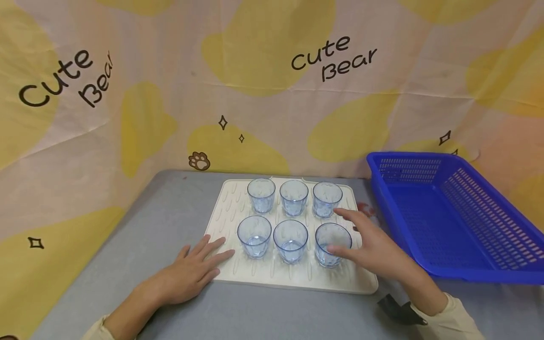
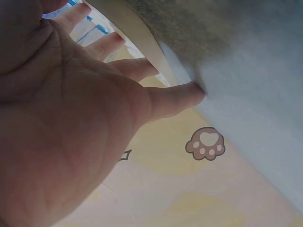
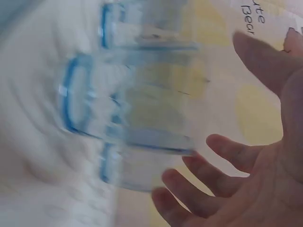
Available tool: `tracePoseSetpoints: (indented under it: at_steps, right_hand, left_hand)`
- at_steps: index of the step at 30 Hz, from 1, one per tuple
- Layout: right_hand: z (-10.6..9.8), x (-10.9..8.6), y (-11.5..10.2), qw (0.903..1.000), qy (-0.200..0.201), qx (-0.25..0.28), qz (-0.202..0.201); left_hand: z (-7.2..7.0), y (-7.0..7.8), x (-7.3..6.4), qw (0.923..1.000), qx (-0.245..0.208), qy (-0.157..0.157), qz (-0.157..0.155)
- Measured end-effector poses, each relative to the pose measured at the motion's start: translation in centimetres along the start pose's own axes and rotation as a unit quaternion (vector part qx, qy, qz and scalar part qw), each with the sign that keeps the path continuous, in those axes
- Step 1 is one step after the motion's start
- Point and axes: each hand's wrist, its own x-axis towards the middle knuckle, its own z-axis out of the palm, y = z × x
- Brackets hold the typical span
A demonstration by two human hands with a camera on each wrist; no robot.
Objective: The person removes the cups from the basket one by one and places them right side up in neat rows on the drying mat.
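On the white draining mat (image 1: 229, 278) stand several clear bluish glass tumblers, upright in two rows of three. My right hand (image 1: 378, 250) hovers at the front right tumbler (image 1: 329, 236), thumb and fingers spread apart. In the right wrist view a tumbler (image 3: 156, 113) appears beyond the spread fingers, blurred. The back right tumbler (image 1: 327, 196) lies just past the fingertips. At the mat's left edge rests my left hand (image 1: 187, 276), fingers extended and holding nothing. Its nearest glass is the front left tumbler (image 1: 254, 236).
A blue plastic basket (image 1: 388, 208) with slotted walls stands right of the mat. Behind the grey tabletop (image 1: 170, 217) hangs a pink and yellow printed cloth (image 1: 263, 108). A black object (image 1: 397, 309) sits by the right sleeve.
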Motion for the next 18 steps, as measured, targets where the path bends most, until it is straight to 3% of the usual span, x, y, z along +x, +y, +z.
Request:
tracePoseSetpoints:
  at_steps: [5, 10, 18]
  right_hand:
    - [-1.6, 1.1, -1.3, 0.9976, 0.043, -0.054, 0.007]
    - [-1.7, 2.6, -1.9, 0.9922, 0.062, -0.108, 0.006]
    - [-1.1, 3.5, -0.9, 0.9753, 0.084, -0.193, 0.068]
  left_hand:
    - [0.2, -0.1, -0.1, 1.0000, 0.002, 0.004, 0.000]
    - [0.3, -0.1, -0.1, 1.0000, 0.005, 0.005, -0.003]
    - [0.3, 0.1, -0.2, 0.9999, 0.005, 0.008, 0.003]
